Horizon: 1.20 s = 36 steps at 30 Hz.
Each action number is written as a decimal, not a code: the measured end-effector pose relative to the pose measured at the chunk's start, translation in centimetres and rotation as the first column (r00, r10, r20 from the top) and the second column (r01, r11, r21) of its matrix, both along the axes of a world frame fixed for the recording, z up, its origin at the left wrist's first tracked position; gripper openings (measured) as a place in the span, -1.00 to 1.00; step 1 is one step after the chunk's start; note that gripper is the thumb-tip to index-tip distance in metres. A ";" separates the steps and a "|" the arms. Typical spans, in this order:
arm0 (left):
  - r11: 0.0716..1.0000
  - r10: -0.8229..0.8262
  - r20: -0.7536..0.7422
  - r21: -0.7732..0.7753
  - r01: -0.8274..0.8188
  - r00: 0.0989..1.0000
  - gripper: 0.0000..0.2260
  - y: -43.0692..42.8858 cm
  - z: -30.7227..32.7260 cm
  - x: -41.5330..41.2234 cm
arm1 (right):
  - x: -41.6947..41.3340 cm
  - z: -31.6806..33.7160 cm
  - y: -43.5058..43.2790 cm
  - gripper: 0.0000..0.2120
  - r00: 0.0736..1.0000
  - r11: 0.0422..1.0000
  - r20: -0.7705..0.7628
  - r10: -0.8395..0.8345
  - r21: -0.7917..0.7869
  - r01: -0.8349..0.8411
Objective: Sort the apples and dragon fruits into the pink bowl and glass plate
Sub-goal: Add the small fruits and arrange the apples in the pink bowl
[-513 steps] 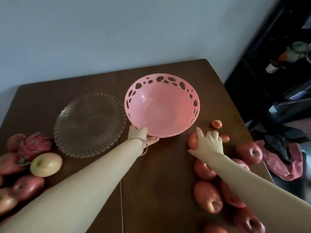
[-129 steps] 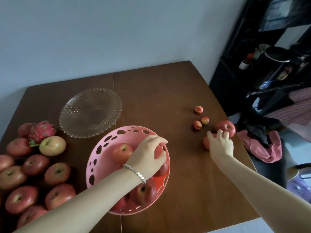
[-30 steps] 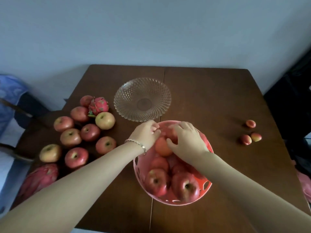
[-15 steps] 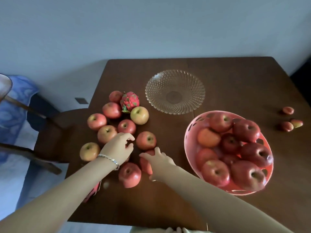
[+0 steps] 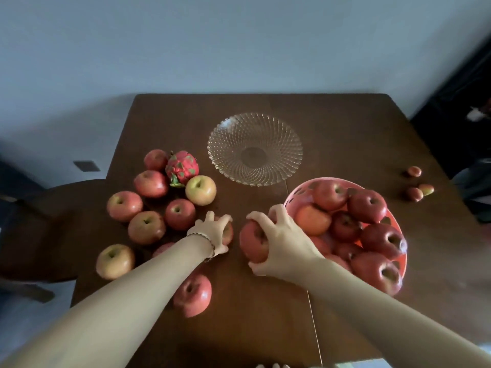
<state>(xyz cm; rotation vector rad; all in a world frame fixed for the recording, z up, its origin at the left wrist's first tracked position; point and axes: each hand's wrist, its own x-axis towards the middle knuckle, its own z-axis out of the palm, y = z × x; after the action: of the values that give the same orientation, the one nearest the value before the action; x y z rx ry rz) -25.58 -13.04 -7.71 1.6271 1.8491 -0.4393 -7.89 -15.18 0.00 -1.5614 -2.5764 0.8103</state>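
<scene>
The pink bowl point(image 5: 398, 224) stands at the right, heaped with several red apples point(image 5: 368, 205). My right hand point(image 5: 279, 235) is shut on a red apple point(image 5: 252, 241) just left of the bowl's rim. My left hand point(image 5: 212, 231) is closed over another apple point(image 5: 228, 232) on the table, mostly hiding it. Several loose apples point(image 5: 148, 227) lie at the left, with a dragon fruit point(image 5: 182, 167) among them at the back. The glass plate point(image 5: 255, 148) holds nothing, behind the hands.
Three small reddish fruits point(image 5: 414, 193) lie near the table's right edge. One apple point(image 5: 192, 294) sits by my left forearm near the front. A dark chair point(image 5: 39, 224) stands off the table's left edge point(image 5: 117, 160). Dark furniture is at the far right.
My right hand has closed on an apple and carried it rightward to the bowl's rim. My left hand moved right onto another apple. The camera shifted slightly.
</scene>
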 end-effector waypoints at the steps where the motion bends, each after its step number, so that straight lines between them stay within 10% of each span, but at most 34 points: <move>1: 1.000 0.011 -0.006 0.026 -0.011 1.000 -0.40 0.0 0.0 0.3 | 1.3 0.9 0.9 -0.19 0.999 0.999 -0.027 -0.046 0.026 0.047; 9: 0.907 0.238 0.248 0.289 -0.306 0.939 -0.30 -1.6 3.3 2.4 | 8.2 -0.7 7.4 -0.21 0.984 0.977 0.009 -0.179 0.119 0.176; 17: 0.822 0.056 0.459 0.483 -0.302 0.887 -0.34 -2.6 8.5 8.3 | 9.0 -3.3 10.0 -0.17 0.993 0.986 0.118 -0.017 0.165 -0.002; 36: 0.919 -0.151 0.021 0.371 0.132 0.988 -0.24 -2.8 4.2 14.7 | 10.6 -3.0 11.0 -0.07 0.943 0.975 0.261 0.206 0.022 -0.219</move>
<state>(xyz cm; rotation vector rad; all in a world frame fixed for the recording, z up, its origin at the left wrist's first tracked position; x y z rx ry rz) -10.85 -15.81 -3.54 2.0114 1.8641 -0.1088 2.72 -4.15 -3.00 -1.4813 -2.9655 0.5808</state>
